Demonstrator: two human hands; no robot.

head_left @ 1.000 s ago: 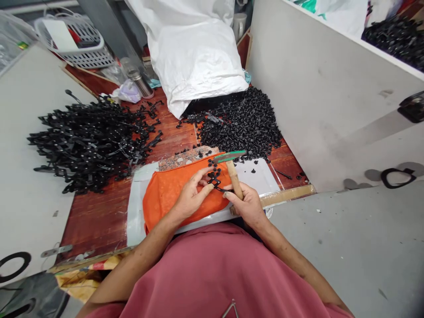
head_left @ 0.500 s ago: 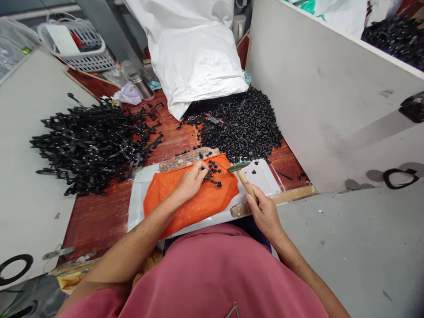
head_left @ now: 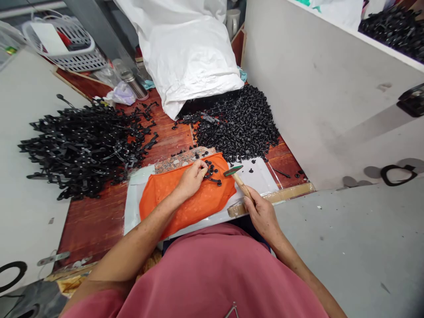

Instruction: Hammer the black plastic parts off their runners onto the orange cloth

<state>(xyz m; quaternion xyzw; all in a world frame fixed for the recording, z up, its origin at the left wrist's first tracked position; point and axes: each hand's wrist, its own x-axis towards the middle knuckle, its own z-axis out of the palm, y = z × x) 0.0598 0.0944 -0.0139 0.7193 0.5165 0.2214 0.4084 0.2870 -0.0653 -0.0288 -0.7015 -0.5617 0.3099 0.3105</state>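
My left hand rests on an orange cloth, its thumb and fingers pinched together on a black strip part with a round end. The fingertips hide part of the strip. Several small black round-headed pieces lie beside it on the cloth. In my right hand is a hammer with a wooden handle and a green head. That head hovers just right of the strip, over the cloth's right side.
A heap of black strip parts lies at left, a pile of black pegs behind the cloth. A white sack stands at the back. Grey panels wall both sides. A steel flask and basket are back left.
The whole view has shifted slightly, moving the scene to the left. The hammer head has come a little lower and closer to the strip. My left hand keeps its pinch.
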